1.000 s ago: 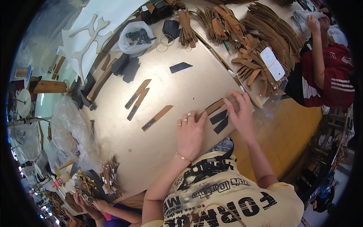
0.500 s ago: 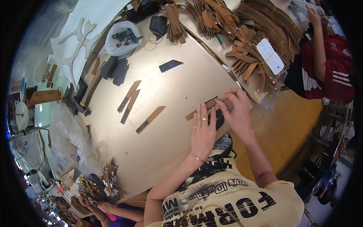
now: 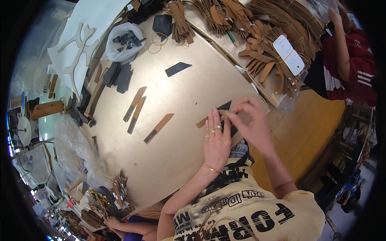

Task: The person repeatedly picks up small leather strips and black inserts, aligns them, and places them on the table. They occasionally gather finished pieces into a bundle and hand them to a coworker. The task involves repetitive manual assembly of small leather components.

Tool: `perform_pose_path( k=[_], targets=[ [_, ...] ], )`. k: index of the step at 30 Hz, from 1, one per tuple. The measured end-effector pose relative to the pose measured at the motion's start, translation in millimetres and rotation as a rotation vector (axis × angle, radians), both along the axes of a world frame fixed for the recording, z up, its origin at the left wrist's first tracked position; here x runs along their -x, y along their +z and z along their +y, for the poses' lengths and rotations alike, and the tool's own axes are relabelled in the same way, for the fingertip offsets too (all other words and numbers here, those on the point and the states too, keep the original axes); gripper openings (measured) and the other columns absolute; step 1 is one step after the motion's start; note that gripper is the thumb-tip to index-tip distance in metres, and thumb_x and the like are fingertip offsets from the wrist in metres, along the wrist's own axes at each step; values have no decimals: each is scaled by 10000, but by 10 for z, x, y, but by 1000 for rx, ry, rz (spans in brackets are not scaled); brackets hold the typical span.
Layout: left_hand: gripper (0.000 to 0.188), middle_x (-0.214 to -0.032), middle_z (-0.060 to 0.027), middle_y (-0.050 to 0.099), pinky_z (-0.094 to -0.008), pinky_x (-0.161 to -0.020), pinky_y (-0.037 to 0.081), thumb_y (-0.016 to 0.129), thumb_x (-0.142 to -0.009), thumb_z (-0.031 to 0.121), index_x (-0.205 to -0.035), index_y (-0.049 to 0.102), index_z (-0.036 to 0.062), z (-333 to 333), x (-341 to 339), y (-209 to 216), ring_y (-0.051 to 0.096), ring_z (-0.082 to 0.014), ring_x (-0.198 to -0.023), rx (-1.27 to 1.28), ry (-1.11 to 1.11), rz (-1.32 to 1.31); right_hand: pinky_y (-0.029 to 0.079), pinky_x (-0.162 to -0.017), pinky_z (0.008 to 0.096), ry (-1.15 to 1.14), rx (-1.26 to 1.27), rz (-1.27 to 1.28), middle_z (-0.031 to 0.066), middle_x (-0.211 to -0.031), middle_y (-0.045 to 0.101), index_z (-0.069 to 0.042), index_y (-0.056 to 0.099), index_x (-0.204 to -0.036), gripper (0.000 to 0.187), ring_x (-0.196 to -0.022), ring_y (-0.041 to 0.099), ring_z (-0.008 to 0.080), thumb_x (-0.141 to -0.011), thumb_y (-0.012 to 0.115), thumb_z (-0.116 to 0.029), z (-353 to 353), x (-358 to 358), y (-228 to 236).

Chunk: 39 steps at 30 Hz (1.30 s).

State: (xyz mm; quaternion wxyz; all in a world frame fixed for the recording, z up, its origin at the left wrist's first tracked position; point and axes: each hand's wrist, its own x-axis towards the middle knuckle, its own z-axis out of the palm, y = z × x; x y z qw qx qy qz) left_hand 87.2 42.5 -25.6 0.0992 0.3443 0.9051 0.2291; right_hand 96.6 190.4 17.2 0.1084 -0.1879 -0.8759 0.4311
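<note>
A brown leather strip (image 3: 202, 121) lies at the table's near right edge, a black piece (image 3: 225, 105) showing beyond my fingertips. My left hand (image 3: 217, 136) rests flat over the strip, fingers stretched out and pressing down. Just right of it, my right hand (image 3: 251, 122) is closed in a pinch and slightly blurred. A thin tan strip (image 3: 224, 113) runs from its fingertips toward my left fingers; where its other end attaches is hidden. More dark material (image 3: 232, 130) shows between my hands. To the left lie three brown leather strips (image 3: 159, 127) with black patches at their lower ends.
A loose black piece (image 3: 178, 69) lies farther up the table. Plastic bag (image 3: 125, 42) with black scraps, dark pieces (image 3: 124, 77) and rubber bands (image 3: 157, 43) sit at far left. Bundled brown leather strips (image 3: 277, 52) fill the far right. Other people work at right and lower left.
My right hand has drawn back a little, bringing the thin tan strip toward me and uncovering more of the black piece. My left hand stays on the leather strip. The view has shifted slightly.
</note>
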Motion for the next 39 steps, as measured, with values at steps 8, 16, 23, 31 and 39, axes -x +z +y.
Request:
perform_pose_path(
  k=[8,16,23,31,39],
  targets=[
    [651,-1560,-301,250,-506,-1161,314,503,-820,-99,-1457,426,13,1,13,25,288,-447,-1443,19,-5,-6,471,-779,348,-90,-10,-62,95,-865,613,24,691,-812,173,-850,607,236,-764,787,-112,141,74,-171],
    [669,-1557,-303,254,-507,-1163,310,498,-812,-109,-1464,414,14,2,11,30,287,-441,-1445,26,-7,-11,465,-792,353,-99,-50,-94,90,-872,614,16,696,-818,176,-865,608,243,-765,788,-124,129,93,-187],
    [631,-1552,-303,264,-501,-1156,325,501,-830,-92,-1449,430,7,6,20,36,305,-438,-1438,27,-8,11,388,-892,372,-97,-69,-119,76,-933,616,-28,705,-835,164,-940,595,236,-787,778,-167,111,79,-211],
    [581,-1558,-283,274,-469,-1159,328,481,-870,-49,-1446,436,10,3,27,14,319,-415,-1436,48,-8,27,384,-880,413,-104,-196,5,69,-1050,595,-65,685,-889,127,-1004,569,256,-794,739,-130,36,29,-296],
    [473,-1426,-226,451,-471,-1084,336,624,-887,100,-1350,539,66,-210,199,156,431,-367,-1331,-68,215,54,419,-899,411,233,-699,105,64,-1112,592,-67,697,-1046,287,-1043,561,256,-763,673,-32,-73,-97,-247]
  ],
)
